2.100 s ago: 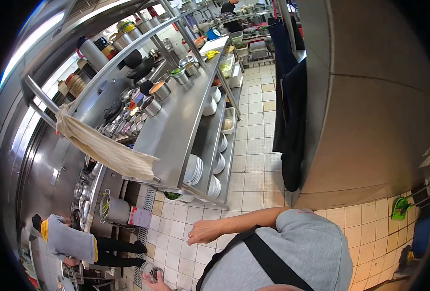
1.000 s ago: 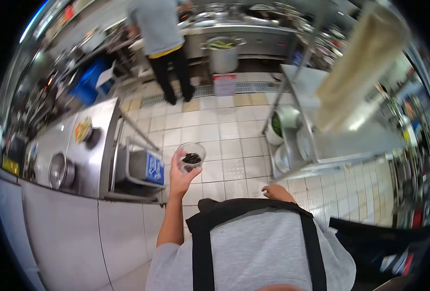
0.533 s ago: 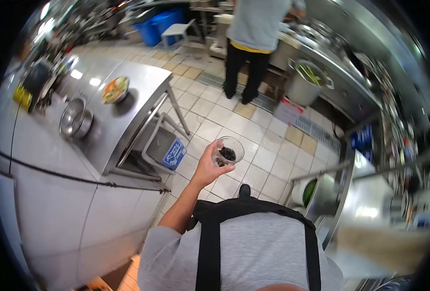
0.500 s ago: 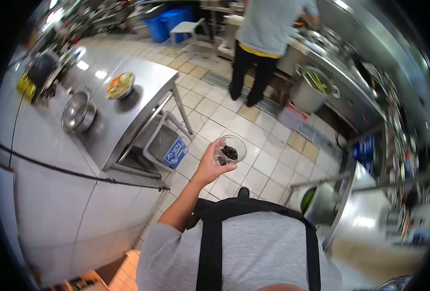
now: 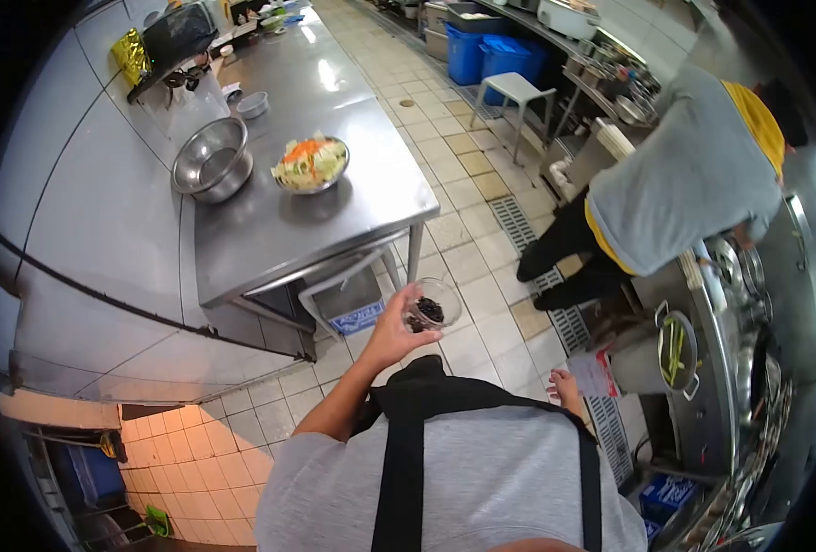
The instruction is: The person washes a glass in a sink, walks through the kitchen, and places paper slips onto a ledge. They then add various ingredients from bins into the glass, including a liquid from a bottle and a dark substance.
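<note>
My left hand (image 5: 400, 333) is wrapped round a clear round container (image 5: 445, 293), held out in front of my chest. Small dark pieces (image 5: 426, 311) lie in the bottom of it; I cannot make out what they are. Low at my right side, my right hand (image 5: 566, 388) shows past the apron with its fingers apart and nothing in them. Beyond the container stands a steel table (image 5: 371, 175). On it are a metal bowl of cut vegetables (image 5: 308, 167), pale with orange shreds on top, and an empty-looking steel bowl (image 5: 213, 164).
A co-worker in a grey shirt (image 5: 670, 175) bends over the cooking counter at the right. Near them is a large pot with green stalks (image 5: 673, 354). A white stool (image 5: 516, 90) and blue bins (image 5: 468, 53) stand farther back. Drain grates (image 5: 514, 224) cross the tiled floor (image 5: 463, 239).
My view has turned, bringing the steel table nearer and the co-worker farther right. My right hand has come into view. The container is still in my left hand.
</note>
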Tool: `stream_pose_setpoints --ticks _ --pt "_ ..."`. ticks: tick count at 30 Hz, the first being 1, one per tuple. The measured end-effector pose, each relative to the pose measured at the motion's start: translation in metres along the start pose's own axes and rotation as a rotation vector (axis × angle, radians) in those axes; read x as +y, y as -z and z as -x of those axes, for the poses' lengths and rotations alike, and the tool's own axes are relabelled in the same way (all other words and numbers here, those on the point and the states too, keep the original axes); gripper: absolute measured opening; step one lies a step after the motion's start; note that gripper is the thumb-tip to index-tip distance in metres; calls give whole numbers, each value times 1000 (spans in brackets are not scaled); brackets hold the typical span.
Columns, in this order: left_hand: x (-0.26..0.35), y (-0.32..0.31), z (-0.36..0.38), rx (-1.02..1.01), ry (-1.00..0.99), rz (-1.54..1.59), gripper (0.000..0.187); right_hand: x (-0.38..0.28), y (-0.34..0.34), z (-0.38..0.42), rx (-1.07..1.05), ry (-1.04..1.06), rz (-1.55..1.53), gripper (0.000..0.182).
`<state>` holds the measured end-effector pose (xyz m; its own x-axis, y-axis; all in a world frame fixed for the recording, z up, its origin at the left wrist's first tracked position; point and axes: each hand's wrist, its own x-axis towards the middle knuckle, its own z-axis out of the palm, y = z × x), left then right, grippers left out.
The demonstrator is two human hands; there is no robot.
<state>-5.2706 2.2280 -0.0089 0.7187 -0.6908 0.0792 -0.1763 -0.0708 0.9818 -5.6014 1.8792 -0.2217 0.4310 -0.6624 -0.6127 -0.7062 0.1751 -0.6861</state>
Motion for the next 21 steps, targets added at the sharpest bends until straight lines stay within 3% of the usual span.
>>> stream_pose_setpoints --ticks 2,4,5,9,14,21 --pt "14 -7 -41 -8 3 11 92 8 -16 -56 -47 81 40 35" --pt "12 -15 -88 -65 -11 -13 91 55 -35 -132 56 475 579 38" --pt "15 -20 -111 -72 -13 13 92 46 -37 -144 -2 460 621 37" --pt "31 -29 -201 -87 -112 -25 93 -47 -24 -166 -226 285 657 36" --pt "9 -30 -317 16 -148 -60 96 -157 5 -247 -369 280 764 35" --pt "-10 -25 -432 277 -95 12 91 -387 -27 -398 -570 617 933 33"
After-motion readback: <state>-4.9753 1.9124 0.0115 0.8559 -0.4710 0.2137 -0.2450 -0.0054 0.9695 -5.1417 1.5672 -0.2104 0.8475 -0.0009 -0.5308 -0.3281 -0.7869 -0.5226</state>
